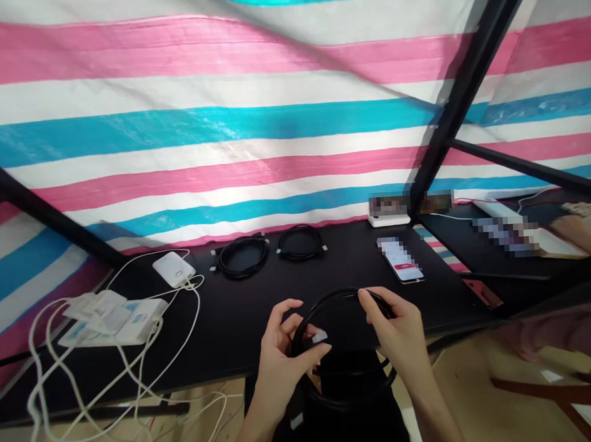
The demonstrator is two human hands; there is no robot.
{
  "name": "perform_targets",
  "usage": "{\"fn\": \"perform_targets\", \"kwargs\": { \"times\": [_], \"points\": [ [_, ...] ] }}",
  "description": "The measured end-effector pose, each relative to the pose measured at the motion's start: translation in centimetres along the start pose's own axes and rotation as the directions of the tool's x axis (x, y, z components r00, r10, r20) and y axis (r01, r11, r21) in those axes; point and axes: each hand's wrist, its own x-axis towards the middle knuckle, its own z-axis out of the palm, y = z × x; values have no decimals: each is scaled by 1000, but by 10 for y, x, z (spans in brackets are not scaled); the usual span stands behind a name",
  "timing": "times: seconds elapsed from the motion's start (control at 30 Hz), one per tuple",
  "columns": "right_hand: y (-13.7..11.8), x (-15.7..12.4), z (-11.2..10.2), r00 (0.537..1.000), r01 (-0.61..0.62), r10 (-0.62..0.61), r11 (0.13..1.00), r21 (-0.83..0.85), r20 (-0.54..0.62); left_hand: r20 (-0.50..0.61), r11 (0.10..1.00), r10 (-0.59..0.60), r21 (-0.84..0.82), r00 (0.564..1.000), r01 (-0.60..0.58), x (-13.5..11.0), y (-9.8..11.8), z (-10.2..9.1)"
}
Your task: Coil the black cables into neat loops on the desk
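Observation:
A black cable is looped into a ring over the near edge of a black table. My left hand pinches the loop on its left side, where a white tag sticks out near the thumb. My right hand grips the right side of the same loop with curled fingers. Part of the ring hangs below the table edge, in front of my dark lap.
Two coiled black cables lie at the back of the table. A phone rests to the right. White chargers and a power bank with tangled white cords fill the left. A striped tarp hangs behind.

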Motion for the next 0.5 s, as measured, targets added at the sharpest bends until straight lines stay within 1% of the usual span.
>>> {"fn": "perform_targets", "kwargs": {
  "times": [0.07, 0.13, 0.23, 0.3, 0.4, 0.5],
  "points": [
    [1, 1, 0, 999, -22, 21, 1000, 11, 40, 6, 998, -43, -35, 999, 43, 0, -3, -1],
    [2, 2, 0, 997, -35, 33, 999, 24, 76, -22, 996, -56, -69, 998, 55, -1, -4, 1],
    [7, 4, -1, 992, -34, 26, 997, 70, 122, -107, 987, -43, -162, 993, 25, 0, -5, 2],
    [10, 5, -2, 985, -80, 60, 989, 122, 160, -157, 963, -28, -271, 987, -16, 3, -6, 0],
    [12, 5, -1, 959, -206, 147, 948, 243, 241, -196, 868, 13, -484, 981, -108, 12, -11, -10],
    [9, 1, 5, 926, -290, 165, 887, 360, 340, -196, 731, 44, -662, 980, -165, 22, -17, -20]
  ]
}}
